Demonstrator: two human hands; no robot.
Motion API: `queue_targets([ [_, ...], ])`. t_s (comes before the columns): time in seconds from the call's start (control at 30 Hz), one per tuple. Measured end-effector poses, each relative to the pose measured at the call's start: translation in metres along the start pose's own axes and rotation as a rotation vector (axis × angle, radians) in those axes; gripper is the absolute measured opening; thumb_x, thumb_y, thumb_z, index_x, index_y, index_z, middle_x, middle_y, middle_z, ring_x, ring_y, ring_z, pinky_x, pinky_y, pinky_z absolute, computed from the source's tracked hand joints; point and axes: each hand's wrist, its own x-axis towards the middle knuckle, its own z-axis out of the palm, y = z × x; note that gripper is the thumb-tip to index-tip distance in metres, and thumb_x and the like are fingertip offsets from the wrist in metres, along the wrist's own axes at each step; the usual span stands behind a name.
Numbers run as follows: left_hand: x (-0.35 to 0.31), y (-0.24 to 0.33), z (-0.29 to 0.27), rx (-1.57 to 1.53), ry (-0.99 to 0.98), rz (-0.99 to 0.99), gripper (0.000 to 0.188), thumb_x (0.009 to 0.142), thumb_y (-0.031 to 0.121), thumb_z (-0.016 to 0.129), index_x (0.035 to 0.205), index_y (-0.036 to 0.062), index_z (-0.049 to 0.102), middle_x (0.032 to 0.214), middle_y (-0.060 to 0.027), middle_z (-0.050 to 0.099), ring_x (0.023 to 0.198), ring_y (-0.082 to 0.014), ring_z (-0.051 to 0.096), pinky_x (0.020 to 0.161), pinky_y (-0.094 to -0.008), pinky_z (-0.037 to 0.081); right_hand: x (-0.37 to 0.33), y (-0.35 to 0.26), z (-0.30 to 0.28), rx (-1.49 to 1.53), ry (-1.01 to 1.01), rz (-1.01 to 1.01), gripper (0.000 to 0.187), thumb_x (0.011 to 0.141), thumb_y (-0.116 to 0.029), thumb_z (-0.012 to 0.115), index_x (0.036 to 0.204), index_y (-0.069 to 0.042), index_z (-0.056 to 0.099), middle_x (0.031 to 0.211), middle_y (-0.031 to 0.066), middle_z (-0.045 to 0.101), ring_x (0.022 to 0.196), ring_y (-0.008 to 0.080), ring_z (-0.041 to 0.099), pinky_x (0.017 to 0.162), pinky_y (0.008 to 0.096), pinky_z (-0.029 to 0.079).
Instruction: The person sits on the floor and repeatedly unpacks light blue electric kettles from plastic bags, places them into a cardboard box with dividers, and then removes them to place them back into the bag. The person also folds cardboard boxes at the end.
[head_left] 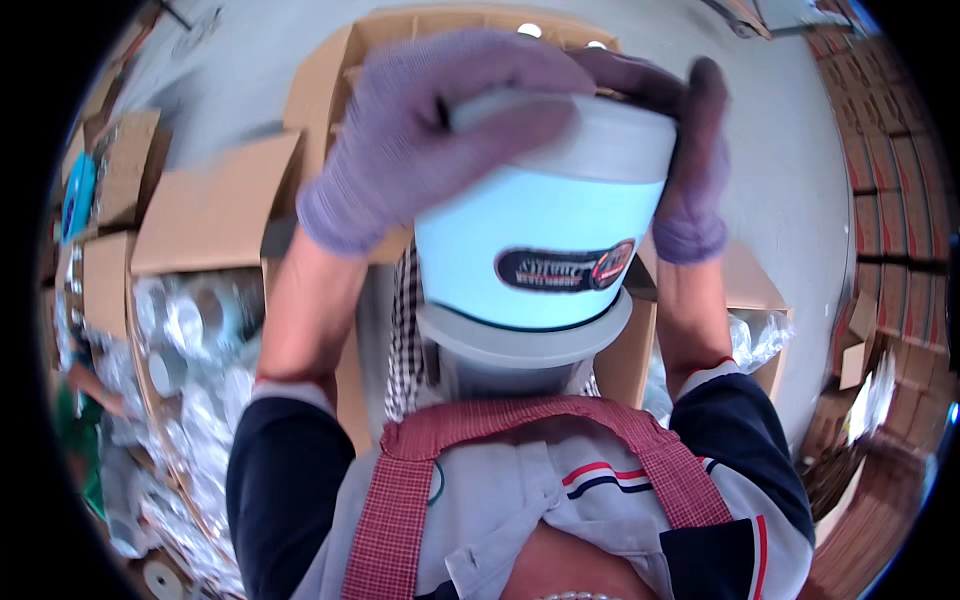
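Note:
A large light blue insulated jug (530, 225) with grey ends is held up close before my chest. Its dark oval label is upside down in this view. In a purple knitted glove, my left hand (440, 125) curls over the far grey end, with the thumb lying along its side. My right hand (695, 160), gloved the same way, wraps the right side of that grey end; some of its fingers are hidden behind the jug. The jug's other end, with a wide grey rim (525, 335), points toward my apron.
Beyond the jug stands an open carton with dividers (320, 85). Open cartons of plastic-wrapped containers flank me, at left (200, 320) and right (765, 335). Stacked brown boxes (890, 200) line the right side. Another person's arm (95, 388) shows at far left.

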Motion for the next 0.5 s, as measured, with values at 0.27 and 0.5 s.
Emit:
queue_targets([
  [0.27, -0.150, 0.047, 0.014, 0.716, -0.348, -0.271, 0.067, 0.070, 0.018, 0.074, 0.132, 0.0073, 0.050, 0.134, -0.0156, 0.049, 0.128, -0.0333, 0.042, 0.106, -0.0470, 0.033, -0.097, 0.067, -0.087, -0.219, 0.567, 0.050, 0.051, 0.097, -0.042, 0.035, 0.125, -0.002, 0.048, 0.113, 0.0153, 0.061, 0.096, 0.0254, 0.063, 0.086, 0.0378, 0.052],
  [0.5, -0.203, 0.081, 0.045, 0.598, -0.304, -0.305, 0.064, 0.078, 0.022, 0.063, 0.137, 0.0051, 0.044, 0.140, -0.0138, 0.043, 0.131, -0.0315, 0.039, 0.109, -0.0463, 0.030, -0.105, 0.155, -0.040, 0.753, 0.520, 0.512, 0.057, 0.096, -0.047, 0.033, 0.126, -0.003, 0.053, 0.113, 0.0126, 0.063, 0.100, 0.0250, 0.062, 0.091, 0.0393, 0.052],
])
